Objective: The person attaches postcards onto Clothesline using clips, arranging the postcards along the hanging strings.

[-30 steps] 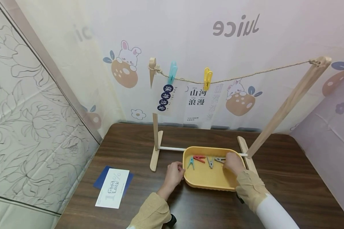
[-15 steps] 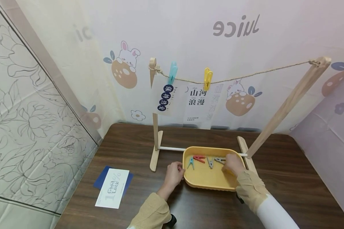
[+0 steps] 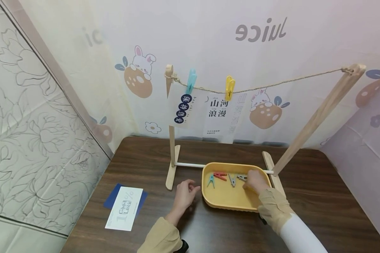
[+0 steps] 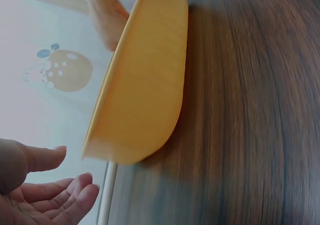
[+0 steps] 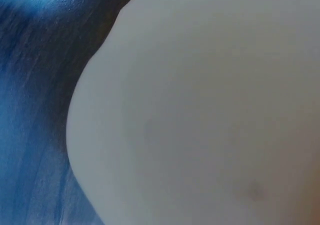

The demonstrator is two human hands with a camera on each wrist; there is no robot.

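Observation:
A yellow plastic tray [image 3: 231, 200] on the table holds several small clothespins: teal [image 3: 211, 180], red [image 3: 220, 176] and grey [image 3: 232, 180], plus another grey clothespin [image 3: 241, 177] at my right fingertips. My right hand [image 3: 255, 181] reaches into the tray's right side with bent fingers; I cannot tell whether they pinch a clothespin. In the right wrist view, a blurred pale surface hides that hand's work. Just off the tray's left end is my left hand [image 3: 184, 195], empty, fingers loosely bent. The left wrist view shows a gap between this hand [image 4: 55, 192] and the tray wall [image 4: 145, 80].
Behind the tray, a wooden stand [image 3: 316, 123] carries a twine line [image 3: 282, 83]. A light blue clothespin [image 3: 191, 81] and a yellow clothespin [image 3: 229, 88] hold printed cards [image 3: 213, 121] on it. A white card [image 3: 124, 209] overlaps a blue one [image 3: 112, 196] at left on the table.
My left hand has let go of the tray's left edge and moved slightly left. The right hand has shifted a little inside the tray, its fingertips drawing a bit left.

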